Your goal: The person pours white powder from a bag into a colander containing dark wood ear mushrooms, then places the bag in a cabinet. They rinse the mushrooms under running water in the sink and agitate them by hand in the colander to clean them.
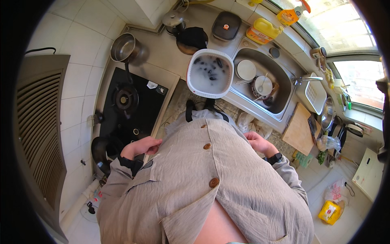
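My left hand (148,145) hangs beside the left side of my grey button-front shirt (186,158), near the cooktop, with its fingers curled. At the other side of the shirt is my right hand (257,141), its fingertips partly hidden by the cloth. Whether either hand pinches the fabric cannot be made out. Ahead of me, a white plastic basin (192,86) contains cloudy whitish liquid with dark pieces in it. It sits at the counter edge by the steel sink (280,82), which holds a white plate (246,69) and stacked bowls (263,85).
A black gas cooktop (146,100) lies left, with a steel saucepan (123,48) behind it and a wok (102,154) nearer me. Right of the sink are a wooden cutting board (300,128) and a knife (312,125). A yellow detergent jug (264,30) stands behind the sink.
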The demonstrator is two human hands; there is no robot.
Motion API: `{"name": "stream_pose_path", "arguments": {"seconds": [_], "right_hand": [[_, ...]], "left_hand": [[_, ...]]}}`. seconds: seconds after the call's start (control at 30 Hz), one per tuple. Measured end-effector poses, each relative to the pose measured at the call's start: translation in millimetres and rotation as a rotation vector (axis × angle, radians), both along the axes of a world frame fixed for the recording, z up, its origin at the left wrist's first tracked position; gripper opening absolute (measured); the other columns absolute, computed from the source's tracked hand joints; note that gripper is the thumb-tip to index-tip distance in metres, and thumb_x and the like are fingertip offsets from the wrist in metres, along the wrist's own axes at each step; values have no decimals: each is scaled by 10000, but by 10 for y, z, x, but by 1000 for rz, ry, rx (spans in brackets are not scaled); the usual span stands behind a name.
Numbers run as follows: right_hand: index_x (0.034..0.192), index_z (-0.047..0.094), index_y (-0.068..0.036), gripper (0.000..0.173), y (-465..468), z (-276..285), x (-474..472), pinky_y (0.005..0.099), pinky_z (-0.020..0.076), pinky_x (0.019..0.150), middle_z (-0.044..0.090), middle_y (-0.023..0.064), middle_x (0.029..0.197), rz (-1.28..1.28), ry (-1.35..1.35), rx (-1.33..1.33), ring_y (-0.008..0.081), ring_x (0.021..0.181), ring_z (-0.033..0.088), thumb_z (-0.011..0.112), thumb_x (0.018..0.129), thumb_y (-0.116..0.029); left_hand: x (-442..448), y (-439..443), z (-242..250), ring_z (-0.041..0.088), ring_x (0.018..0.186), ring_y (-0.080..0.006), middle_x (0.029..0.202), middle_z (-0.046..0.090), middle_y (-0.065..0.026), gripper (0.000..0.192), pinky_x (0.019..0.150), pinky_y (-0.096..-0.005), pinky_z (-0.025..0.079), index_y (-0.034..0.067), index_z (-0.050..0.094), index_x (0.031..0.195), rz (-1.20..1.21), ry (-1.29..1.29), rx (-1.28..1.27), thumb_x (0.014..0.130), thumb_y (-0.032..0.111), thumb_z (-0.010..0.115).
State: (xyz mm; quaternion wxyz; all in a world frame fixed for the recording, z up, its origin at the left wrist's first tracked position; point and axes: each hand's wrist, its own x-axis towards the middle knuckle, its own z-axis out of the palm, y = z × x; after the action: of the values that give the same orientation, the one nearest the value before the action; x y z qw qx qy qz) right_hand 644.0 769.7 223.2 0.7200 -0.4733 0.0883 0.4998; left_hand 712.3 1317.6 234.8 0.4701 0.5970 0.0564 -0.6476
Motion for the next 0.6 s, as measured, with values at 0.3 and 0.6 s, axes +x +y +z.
{"name": "stream_pose_path", "arguments": {"seconds": [0.3,0.6], "right_hand": [[1250,736,30,269,-412,115,-95,263,528,891,724,-38,1103,-49,70,-84,65,974,633,661,1059,-144],[1004,706,-1,108,-659,286,-32,239,455,777,614,-81,924,-96,66,-41,43,853,542,612,1006,-53]], "left_hand": [[289,-403,171,371,571,-79,652,451,61,595,550,-264,298,61,646,988,319,286,-209,1135,574,383],[898,-1077,55,331,549,-77,626,431,63,630,553,-266,296,50,688,1054,138,241,-329,1139,587,368]]}}
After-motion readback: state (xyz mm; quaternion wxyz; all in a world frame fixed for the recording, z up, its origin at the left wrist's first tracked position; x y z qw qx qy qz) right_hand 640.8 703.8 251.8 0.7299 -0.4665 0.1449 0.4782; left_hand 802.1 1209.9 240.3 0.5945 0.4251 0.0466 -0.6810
